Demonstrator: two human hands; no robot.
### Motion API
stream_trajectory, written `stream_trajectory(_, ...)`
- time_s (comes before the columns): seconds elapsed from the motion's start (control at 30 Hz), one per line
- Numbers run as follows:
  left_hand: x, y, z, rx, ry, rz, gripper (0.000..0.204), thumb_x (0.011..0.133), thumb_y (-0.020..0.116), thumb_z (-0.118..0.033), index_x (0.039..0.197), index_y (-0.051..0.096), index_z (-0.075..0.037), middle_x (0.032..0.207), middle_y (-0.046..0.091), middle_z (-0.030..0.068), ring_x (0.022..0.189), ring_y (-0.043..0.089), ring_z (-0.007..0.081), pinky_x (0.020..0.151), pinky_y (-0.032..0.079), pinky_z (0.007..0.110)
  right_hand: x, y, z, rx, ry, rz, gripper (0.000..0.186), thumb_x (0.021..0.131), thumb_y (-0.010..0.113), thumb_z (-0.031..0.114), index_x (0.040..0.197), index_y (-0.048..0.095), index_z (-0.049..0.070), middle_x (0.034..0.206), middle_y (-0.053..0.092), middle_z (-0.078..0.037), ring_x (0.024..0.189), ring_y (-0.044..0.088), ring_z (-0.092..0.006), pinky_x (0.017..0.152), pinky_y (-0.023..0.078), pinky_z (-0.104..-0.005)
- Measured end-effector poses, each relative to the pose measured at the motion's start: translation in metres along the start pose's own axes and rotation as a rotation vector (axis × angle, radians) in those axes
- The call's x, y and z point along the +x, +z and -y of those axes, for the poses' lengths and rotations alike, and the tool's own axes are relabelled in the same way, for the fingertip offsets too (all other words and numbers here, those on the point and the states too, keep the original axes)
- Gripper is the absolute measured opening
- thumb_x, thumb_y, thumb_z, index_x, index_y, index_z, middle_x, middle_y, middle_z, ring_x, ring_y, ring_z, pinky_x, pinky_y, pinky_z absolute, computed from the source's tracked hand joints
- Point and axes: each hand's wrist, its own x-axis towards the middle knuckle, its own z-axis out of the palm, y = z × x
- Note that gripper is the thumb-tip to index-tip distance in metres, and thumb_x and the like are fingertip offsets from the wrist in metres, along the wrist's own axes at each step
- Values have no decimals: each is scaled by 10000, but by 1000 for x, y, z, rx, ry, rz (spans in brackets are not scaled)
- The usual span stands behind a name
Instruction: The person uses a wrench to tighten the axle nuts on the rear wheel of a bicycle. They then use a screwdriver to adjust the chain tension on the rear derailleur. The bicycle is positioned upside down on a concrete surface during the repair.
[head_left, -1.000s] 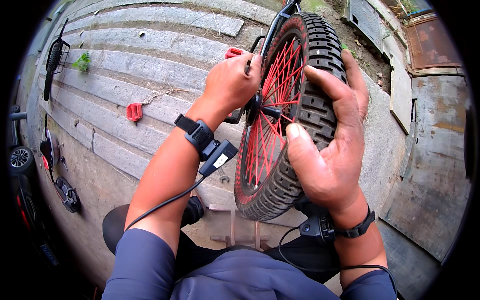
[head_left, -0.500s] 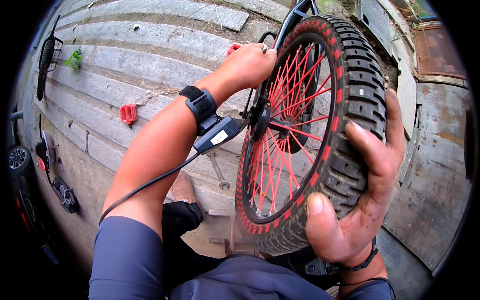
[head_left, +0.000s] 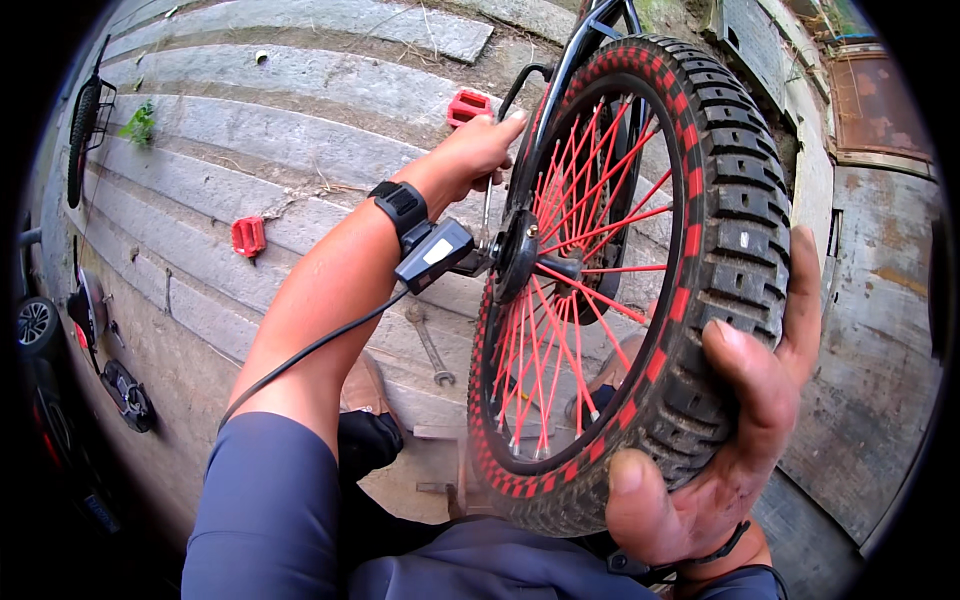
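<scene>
Wheel: I have it tilted between both hands, rim running away from the lap.
Rod: long axis drops from the left hand to the hub, below that hand and nearer it than the right.
Left grip: fingers curled round the rod's top, thumb raised.
Right hand: clasping the tread, low right.
Half-second change: left hand shifted left, baring the red pedal.

The wheel swung toward the frame's right, the right hand sank lower right, and the wrench showed more fully.
</scene>
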Motion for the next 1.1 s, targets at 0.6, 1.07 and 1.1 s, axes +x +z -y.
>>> stream_trajectory(0.6,-33,-12,120,44,25,-278,280,928,477,-93,1116,661,0,811,671,46,687,549,93,600,427,253,-2,3,-7,60,24,-72,677,803,688,423,1354,453,106,1503,239,-353,1385,366,-425,1135,311,-508)
stream_trajectory(1.07,-123,30,182,-160,164,-608,259,939,491,-88,1128,628,23,876,655,78,794,612,150,750,500,280,3,8,-2,15,-13,-145,563,721,660,149,1266,580,29,1496,312,-293,1381,383,-347,1117,335,-421)
stream_trajectory(1.1,-136,37,182,-170,168,-604,252,946,489,-93,1136,612,17,842,638,64,743,596,133,699,492,271,4,9,1,30,-17,-163,547,722,663,134,1254,592,32,1485,327,-294,1387,375,-351,1121,326,-422)
